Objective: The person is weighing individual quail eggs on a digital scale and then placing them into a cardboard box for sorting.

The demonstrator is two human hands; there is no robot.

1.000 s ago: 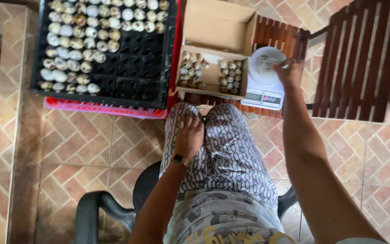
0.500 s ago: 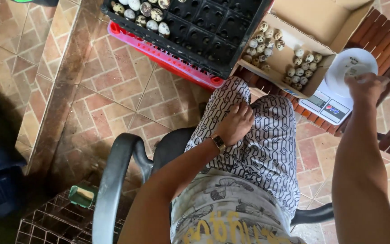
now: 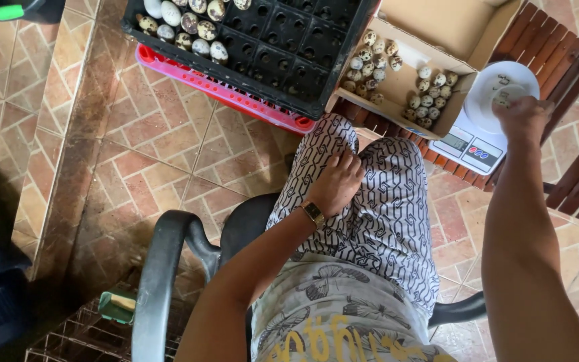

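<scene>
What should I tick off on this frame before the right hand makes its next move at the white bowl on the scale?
1. Right hand over the white bowl: ok, its fingers reach the bowl's rim.
2. Bowl seated on the kitchen scale: ok, it sits on top of it.
3. Speckled eggs in the bowl: ok, a couple show, though the hand covers part of the bowl.
4. Scale reading: cannot tell, the display is too small.
5. Left hand out of the way: ok, resting on the patterned trouser leg.
6. Cardboard box of speckled eggs within reach: ok, right beside the scale.
</scene>
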